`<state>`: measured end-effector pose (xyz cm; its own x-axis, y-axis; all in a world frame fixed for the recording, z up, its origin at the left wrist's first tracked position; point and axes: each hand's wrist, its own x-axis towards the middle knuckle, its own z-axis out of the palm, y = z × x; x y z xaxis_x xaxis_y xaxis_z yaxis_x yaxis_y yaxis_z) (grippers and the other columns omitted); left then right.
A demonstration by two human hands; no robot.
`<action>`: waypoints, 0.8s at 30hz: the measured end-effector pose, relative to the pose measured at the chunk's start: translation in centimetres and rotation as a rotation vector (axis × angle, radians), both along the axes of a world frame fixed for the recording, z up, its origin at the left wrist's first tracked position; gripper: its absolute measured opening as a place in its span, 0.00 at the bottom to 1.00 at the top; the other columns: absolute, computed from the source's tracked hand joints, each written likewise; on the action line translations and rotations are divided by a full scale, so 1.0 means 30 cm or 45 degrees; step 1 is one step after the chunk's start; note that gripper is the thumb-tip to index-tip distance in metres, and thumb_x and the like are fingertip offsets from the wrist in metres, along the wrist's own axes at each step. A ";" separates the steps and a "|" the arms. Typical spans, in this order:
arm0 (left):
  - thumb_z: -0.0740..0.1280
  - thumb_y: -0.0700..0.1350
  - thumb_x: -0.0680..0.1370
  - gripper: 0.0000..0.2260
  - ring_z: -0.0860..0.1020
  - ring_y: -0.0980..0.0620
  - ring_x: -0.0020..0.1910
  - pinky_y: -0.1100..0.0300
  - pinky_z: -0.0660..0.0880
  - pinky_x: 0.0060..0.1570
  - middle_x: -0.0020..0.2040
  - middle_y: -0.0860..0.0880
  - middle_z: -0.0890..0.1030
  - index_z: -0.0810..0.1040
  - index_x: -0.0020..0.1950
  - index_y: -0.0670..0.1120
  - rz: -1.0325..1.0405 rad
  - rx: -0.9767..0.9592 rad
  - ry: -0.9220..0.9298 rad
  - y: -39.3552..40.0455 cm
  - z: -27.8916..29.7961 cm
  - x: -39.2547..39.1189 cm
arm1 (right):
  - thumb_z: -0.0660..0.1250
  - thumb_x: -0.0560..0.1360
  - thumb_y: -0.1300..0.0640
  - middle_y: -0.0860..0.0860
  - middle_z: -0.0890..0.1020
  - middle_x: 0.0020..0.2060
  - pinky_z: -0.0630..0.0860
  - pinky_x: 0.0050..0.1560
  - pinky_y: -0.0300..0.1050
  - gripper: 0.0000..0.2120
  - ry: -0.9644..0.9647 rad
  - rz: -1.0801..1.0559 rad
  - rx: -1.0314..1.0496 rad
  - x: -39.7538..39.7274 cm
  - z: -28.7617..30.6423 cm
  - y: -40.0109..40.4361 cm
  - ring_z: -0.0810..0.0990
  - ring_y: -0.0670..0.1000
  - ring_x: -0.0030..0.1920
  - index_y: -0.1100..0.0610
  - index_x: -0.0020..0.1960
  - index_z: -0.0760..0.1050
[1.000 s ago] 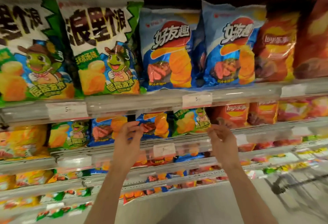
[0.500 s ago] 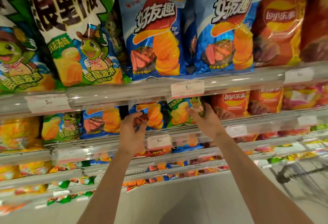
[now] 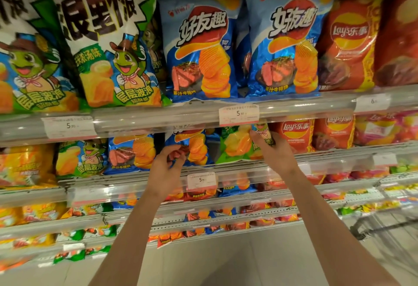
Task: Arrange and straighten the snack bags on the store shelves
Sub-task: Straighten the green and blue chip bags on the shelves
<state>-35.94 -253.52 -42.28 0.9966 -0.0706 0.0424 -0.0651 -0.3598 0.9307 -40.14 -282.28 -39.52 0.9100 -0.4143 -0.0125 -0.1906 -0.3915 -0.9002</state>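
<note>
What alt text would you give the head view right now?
Two bare hands reach into a store shelf: the left hand pinches a small blue chip bag, the right hand grips a small green chip bag. Larger snack bags stand on the shelf above.

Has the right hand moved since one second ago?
Yes. The right hand has gone up from the shelf rail onto the green bag.

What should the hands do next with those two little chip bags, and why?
Probably slide the green bag leftward against the blue bag and stand both upright. The right hand grips the green bag's right edge, the left hand pinches the blue bag's lower left, and a dark gap shows between them.
</note>
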 end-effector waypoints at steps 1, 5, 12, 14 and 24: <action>0.67 0.39 0.82 0.12 0.78 0.60 0.53 0.72 0.72 0.52 0.52 0.61 0.78 0.77 0.65 0.47 -0.002 -0.007 -0.001 0.003 0.000 -0.002 | 0.67 0.77 0.35 0.45 0.85 0.44 0.71 0.36 0.27 0.22 0.002 0.008 0.003 -0.021 -0.008 -0.004 0.82 0.40 0.41 0.53 0.57 0.80; 0.68 0.41 0.82 0.11 0.78 0.60 0.55 0.72 0.72 0.51 0.55 0.59 0.79 0.78 0.64 0.47 0.027 -0.073 -0.019 -0.004 -0.008 -0.029 | 0.66 0.75 0.31 0.45 0.85 0.48 0.74 0.50 0.42 0.25 0.084 0.035 0.045 -0.084 -0.040 0.021 0.82 0.46 0.49 0.51 0.58 0.79; 0.69 0.57 0.79 0.25 0.77 0.64 0.58 0.73 0.74 0.47 0.64 0.58 0.77 0.69 0.74 0.53 -0.248 -0.131 0.181 -0.125 0.033 -0.116 | 0.67 0.77 0.36 0.42 0.84 0.49 0.77 0.45 0.33 0.16 0.142 0.134 0.190 -0.147 -0.042 0.134 0.82 0.39 0.47 0.46 0.57 0.76; 0.70 0.58 0.77 0.31 0.77 0.69 0.52 0.72 0.76 0.44 0.61 0.61 0.76 0.63 0.77 0.55 -0.311 -0.181 0.247 -0.151 0.053 -0.129 | 0.67 0.75 0.34 0.44 0.85 0.53 0.81 0.55 0.41 0.23 0.121 0.177 0.242 -0.160 -0.056 0.158 0.84 0.42 0.52 0.46 0.64 0.75; 0.73 0.51 0.78 0.20 0.78 0.63 0.59 0.62 0.78 0.54 0.62 0.61 0.79 0.71 0.65 0.65 -0.225 -0.312 0.367 -0.040 0.045 -0.175 | 0.66 0.73 0.34 0.42 0.85 0.55 0.78 0.61 0.42 0.27 0.155 0.303 0.440 -0.175 -0.043 0.241 0.83 0.43 0.58 0.47 0.66 0.77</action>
